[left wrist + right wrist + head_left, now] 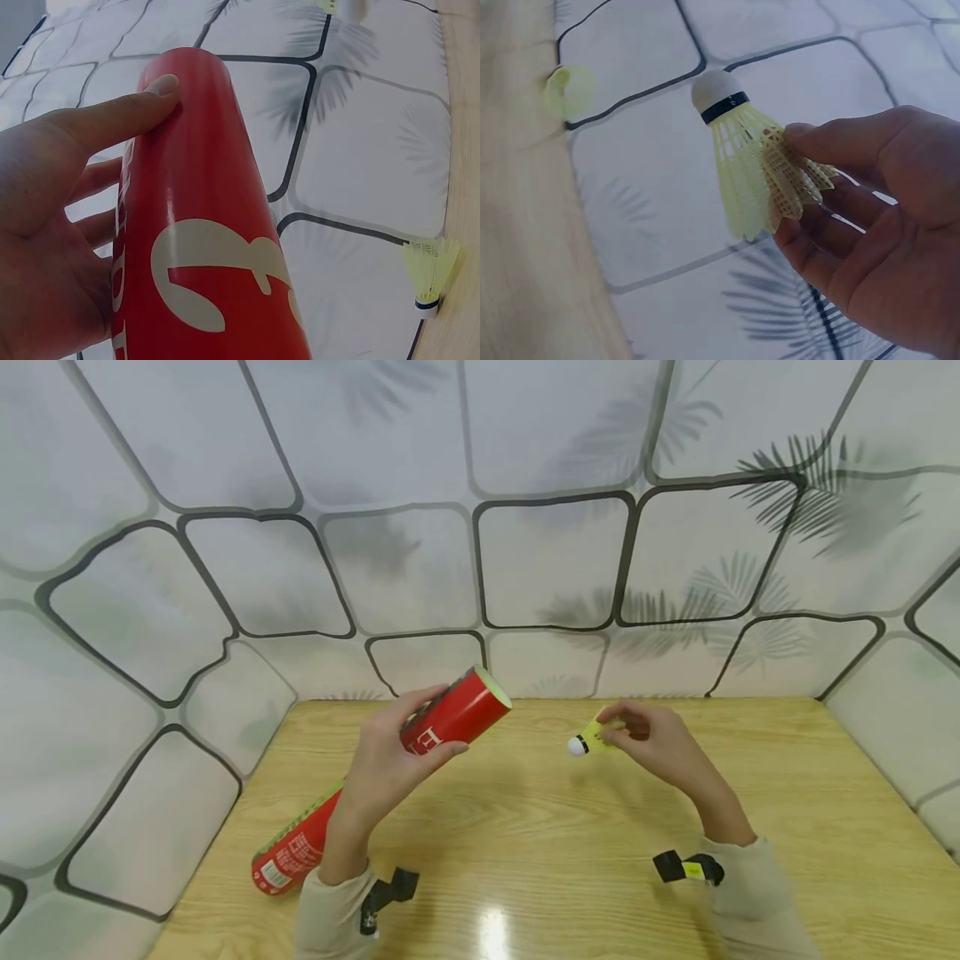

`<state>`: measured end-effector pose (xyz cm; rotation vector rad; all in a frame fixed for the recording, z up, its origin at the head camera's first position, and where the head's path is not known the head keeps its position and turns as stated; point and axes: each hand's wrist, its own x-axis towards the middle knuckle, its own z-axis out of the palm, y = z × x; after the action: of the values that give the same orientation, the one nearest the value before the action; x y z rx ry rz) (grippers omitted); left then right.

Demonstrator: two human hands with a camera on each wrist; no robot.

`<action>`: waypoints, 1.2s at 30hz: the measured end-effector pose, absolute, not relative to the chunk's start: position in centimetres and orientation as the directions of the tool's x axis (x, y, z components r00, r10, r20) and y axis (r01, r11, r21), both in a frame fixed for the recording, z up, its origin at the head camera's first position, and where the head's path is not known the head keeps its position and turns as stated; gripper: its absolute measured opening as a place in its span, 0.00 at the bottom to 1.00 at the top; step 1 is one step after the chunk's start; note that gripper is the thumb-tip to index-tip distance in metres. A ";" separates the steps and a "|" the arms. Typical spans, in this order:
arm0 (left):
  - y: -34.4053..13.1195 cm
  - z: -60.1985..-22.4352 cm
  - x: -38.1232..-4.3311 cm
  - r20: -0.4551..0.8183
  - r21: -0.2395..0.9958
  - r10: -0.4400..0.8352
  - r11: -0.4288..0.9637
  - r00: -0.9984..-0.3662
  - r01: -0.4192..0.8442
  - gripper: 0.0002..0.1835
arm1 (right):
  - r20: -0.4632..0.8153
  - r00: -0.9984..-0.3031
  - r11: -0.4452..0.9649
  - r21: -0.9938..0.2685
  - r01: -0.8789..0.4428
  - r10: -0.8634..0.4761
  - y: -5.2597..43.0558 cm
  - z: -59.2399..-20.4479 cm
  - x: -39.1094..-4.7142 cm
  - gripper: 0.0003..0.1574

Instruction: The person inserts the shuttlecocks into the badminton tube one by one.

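Observation:
My left hand [390, 760] grips a red cylindrical shuttlecock tube [461, 714], raised over the table and tilted with its pale green end up to the right. In the left wrist view the thumb lies along the side of the red tube [202, 165], with fingers behind it. To the right, my right hand [660, 743] pinches a yellow shuttlecock [588, 739] by its skirt, white tip pointing left. The right wrist view shows thumb and fingers on the mesh skirt of this shuttlecock [754, 172], with a black band below its tip.
A second red tube [292, 852] with a green strip lies on the wooden table [525, 835] at left, partly behind my left forearm. A patterned white wall covering [555, 560] rises behind the table. A blurred yellow object [566, 91] shows near the table's edge in the right wrist view.

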<state>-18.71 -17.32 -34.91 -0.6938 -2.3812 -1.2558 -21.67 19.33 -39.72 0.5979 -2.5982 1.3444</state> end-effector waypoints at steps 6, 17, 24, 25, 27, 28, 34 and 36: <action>-16.6 -34.8 -18.4 0.530 0.648 0.282 0.473 -0.800 0.596 0.37 | 0.483 -0.866 0.430 -0.760 -0.487 -0.128 18.8 -36.7 -19.6 0.12; -15.2 -34.7 -18.0 0.547 0.642 0.342 0.414 -0.764 0.645 0.37 | 0.682 -0.731 0.274 -0.699 -0.660 -0.019 17.1 -34.1 -17.1 0.19; -14.2 -34.5 -17.4 0.538 0.646 0.370 0.397 -0.758 0.652 0.38 | 0.721 -0.693 0.223 -0.676 -0.703 0.002 14.9 -33.8 -16.2 0.21; -14.1 -34.5 -17.4 0.538 0.643 0.376 0.395 -0.754 0.656 0.38 | 0.725 -0.689 0.235 -0.668 -0.706 -0.010 14.5 -33.8 -16.1 0.21; -13.9 -34.5 -17.3 0.540 0.641 0.386 0.387 -0.748 0.662 0.38 | 0.733 -0.679 0.293 -0.640 -0.710 -0.043 13.7 -33.9 -15.9 0.21; -13.8 -34.5 -17.3 0.540 0.640 0.391 0.385 -0.746 0.665 0.38 | 0.737 -0.673 0.321 -0.624 -0.713 -0.062 13.4 -34.0 -15.9 0.21; -13.7 -34.5 -17.3 0.548 0.632 0.399 0.379 -0.735 0.676 0.38 | 0.744 -0.651 0.408 -0.554 -0.726 -0.149 11.9 -34.5 -15.7 0.21; -13.7 -34.5 -17.3 0.554 0.627 0.400 0.376 -0.730 0.682 0.38 | 0.741 -0.651 0.393 -0.556 -0.732 -0.164 11.5 -34.6 -15.7 0.21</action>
<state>-17.27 -13.74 -34.53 -0.9510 -2.3305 -1.2845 -15.65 11.52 -34.62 0.7642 -2.0622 1.2442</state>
